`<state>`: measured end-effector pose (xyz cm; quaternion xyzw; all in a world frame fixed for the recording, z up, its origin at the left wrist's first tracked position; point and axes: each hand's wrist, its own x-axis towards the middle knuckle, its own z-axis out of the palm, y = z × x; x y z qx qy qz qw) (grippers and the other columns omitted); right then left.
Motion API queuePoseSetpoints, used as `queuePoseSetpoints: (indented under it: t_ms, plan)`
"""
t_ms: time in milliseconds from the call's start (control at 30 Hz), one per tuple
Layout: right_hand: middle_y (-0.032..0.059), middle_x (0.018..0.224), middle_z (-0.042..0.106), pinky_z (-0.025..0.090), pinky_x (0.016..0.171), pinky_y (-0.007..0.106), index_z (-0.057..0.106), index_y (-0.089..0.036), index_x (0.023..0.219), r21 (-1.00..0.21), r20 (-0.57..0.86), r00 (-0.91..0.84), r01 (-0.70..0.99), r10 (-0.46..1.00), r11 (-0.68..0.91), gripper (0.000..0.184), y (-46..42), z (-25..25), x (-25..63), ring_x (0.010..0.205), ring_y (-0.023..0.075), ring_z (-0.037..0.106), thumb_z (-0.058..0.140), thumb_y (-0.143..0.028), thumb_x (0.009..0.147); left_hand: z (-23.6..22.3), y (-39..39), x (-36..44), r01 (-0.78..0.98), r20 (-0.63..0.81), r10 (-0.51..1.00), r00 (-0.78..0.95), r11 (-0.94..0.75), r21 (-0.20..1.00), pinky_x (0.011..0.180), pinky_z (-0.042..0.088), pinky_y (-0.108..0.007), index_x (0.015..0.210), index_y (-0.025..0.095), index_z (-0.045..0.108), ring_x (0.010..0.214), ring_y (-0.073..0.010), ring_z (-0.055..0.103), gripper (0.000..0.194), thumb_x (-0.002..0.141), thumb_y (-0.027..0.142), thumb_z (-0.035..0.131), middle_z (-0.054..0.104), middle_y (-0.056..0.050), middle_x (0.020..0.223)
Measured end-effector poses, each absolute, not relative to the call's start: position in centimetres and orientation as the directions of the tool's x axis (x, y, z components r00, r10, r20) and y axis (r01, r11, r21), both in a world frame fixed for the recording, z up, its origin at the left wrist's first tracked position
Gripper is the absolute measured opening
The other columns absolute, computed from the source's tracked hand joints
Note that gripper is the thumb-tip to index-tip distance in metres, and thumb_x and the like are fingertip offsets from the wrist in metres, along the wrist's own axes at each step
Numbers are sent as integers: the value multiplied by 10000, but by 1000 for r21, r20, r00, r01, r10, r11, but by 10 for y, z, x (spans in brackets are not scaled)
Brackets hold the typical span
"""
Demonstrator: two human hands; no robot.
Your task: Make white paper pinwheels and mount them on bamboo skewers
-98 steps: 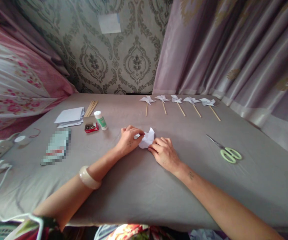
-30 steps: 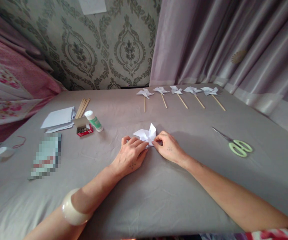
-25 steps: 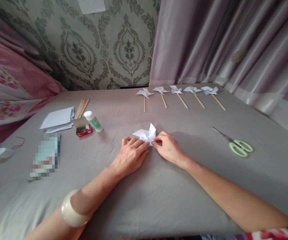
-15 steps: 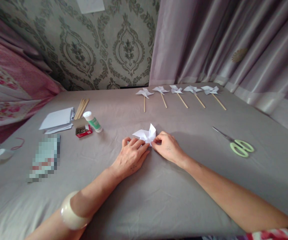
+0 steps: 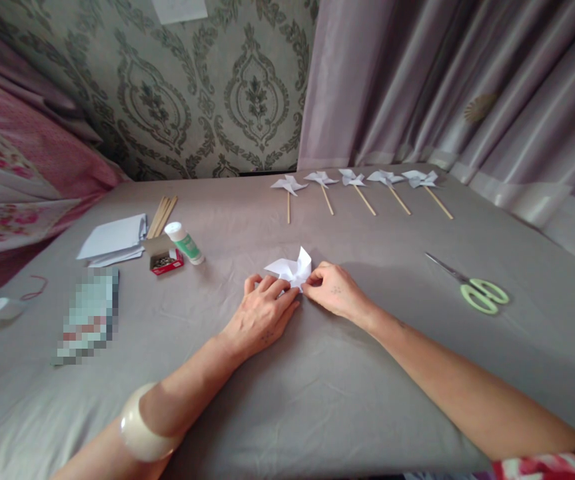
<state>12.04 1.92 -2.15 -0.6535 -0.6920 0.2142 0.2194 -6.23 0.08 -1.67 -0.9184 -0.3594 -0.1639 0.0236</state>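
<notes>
A white paper pinwheel (image 5: 294, 268) lies in the middle of the grey sheet, with its pointed blades raised and its near edge hidden under fingers. My left hand (image 5: 266, 307) holds it down from the near left, fingers bent and pressed on the paper. On the near right edge, my right hand (image 5: 337, 290) pinches the paper between thumb and index finger. Both hands almost meet at the pinwheel's lower edge. Whether anything small sits between the right fingertips cannot be made out.
Several finished pinwheels on sticks (image 5: 357, 190) lie in a row at the back. Green-handled scissors (image 5: 467, 285) rest on the right. At the left are a glue stick (image 5: 184, 243), a small red box (image 5: 167, 263) of metal pieces, wooden sticks (image 5: 162, 217) and folded paper (image 5: 114, 240).
Almost nothing differs. Both hands stay on the paper pinwheel in the same grip, and the view has shifted very slightly.
</notes>
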Motion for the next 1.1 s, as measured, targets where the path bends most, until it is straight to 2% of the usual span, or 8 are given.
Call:
queuePoseSetpoints:
  t_ms: [500,1100]
  plan:
    - [54,814,692,428,678,258,704,-193,689,-526,-54,-48,850,997,13,149,19,-13,118,744,176,637,593,-286,724,-15,0,-61,677,304,659,688,-734,56,872,308,-422,1114,200,625,956,-219,537,303,955,291,383,656,-75,1020]
    - [53,819,679,424,676,268,674,-196,671,-520,-40,-58,853,998,29,143,22,-16,120,737,180,625,584,-299,715,-16,-1,-62,671,321,646,693,-740,42,866,309,-425,1100,200,633,937,-219,530,294,950,281,393,659,-73,1001]
